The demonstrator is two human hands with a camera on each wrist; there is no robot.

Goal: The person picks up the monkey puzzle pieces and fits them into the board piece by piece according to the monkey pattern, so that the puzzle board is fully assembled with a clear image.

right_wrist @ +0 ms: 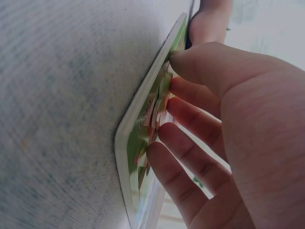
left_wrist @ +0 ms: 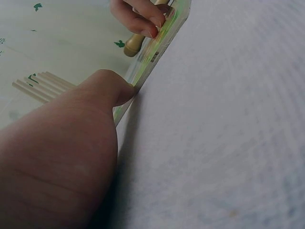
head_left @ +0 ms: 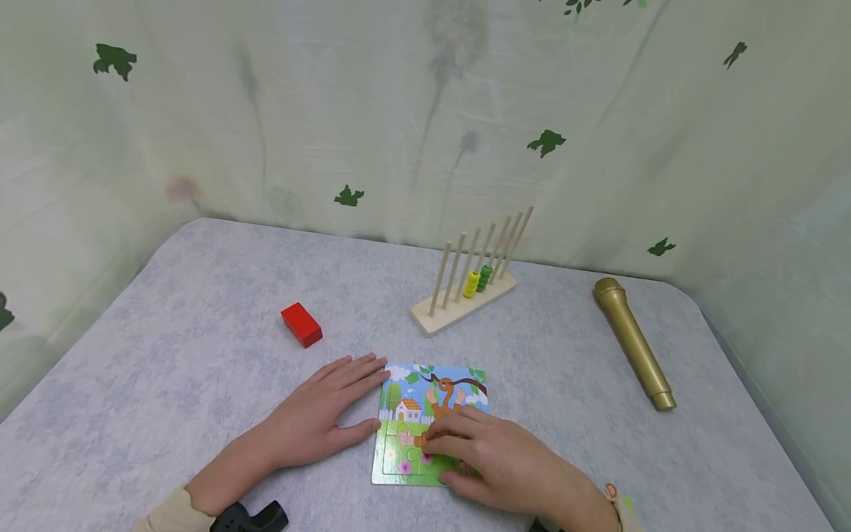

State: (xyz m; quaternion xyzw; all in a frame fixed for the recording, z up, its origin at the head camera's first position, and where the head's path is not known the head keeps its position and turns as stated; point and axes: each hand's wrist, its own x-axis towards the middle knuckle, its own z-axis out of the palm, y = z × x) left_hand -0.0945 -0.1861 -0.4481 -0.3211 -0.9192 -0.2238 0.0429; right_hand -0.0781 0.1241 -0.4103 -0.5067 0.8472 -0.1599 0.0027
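Note:
A jigsaw puzzle (head_left: 392, 473) in a flat board frame lies on the table, its picture showing a little house, grass and a brown animal. My left hand (head_left: 326, 414) lies flat at its left side, with fingertips and thumb touching the board's edge. Over the lower right part of the puzzle is my right hand (head_left: 499, 458), its fingertips resting on the pieces and its thumb near the bottom edge. In the right wrist view, some puzzle pieces (right_wrist: 149, 114) under the fingers sit tilted and raised. That hand hides the puzzle's lower right from the head view.
Behind the puzzle stands a wooden peg stand (head_left: 459, 314) with several upright rods and yellow and green beads. A red block (head_left: 302, 325) lies at the left back. To the right is a gold microphone (head_left: 634, 343). A patterned curtain (head_left: 399, 111) hangs behind the table.

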